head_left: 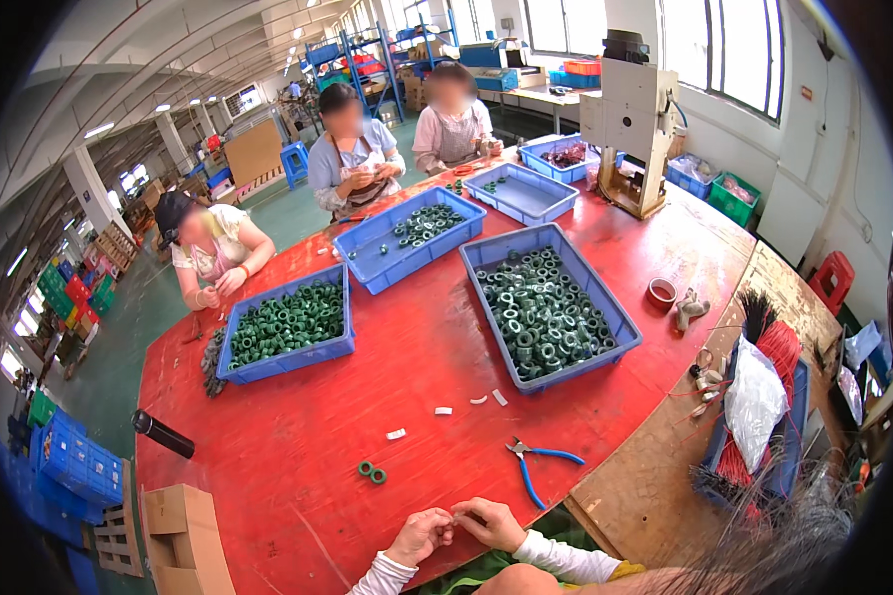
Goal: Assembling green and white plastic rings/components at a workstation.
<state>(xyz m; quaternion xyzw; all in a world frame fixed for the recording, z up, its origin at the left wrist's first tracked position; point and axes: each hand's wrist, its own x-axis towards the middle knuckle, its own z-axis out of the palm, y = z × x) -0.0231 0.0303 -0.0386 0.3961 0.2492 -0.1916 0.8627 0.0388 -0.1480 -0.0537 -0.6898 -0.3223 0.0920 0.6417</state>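
Observation:
My left hand (420, 536) and my right hand (492, 523) meet at the near edge of the red table (298, 436). Both are closed, fingertips pinched together; whatever lies between them is too small or hidden to make out. Just beyond, two green rings (372, 472) lie side by side. To the right of my hands rest blue-handled cutting pliers (539, 461), jaws pointing away to the left. Small white pieces (445, 411) are scattered farther up the tabletop. The nearest blue tray (481, 297) holds a heap of green rings (541, 317).
Another blue tray (288, 368) of green rings stands at left, with more trays behind. Three people sit around the far side. A black bottle (163, 433) lies at the left edge, above a cardboard box (203, 531). Tape (662, 292) and a wire-filled bin (799, 436) are at right.

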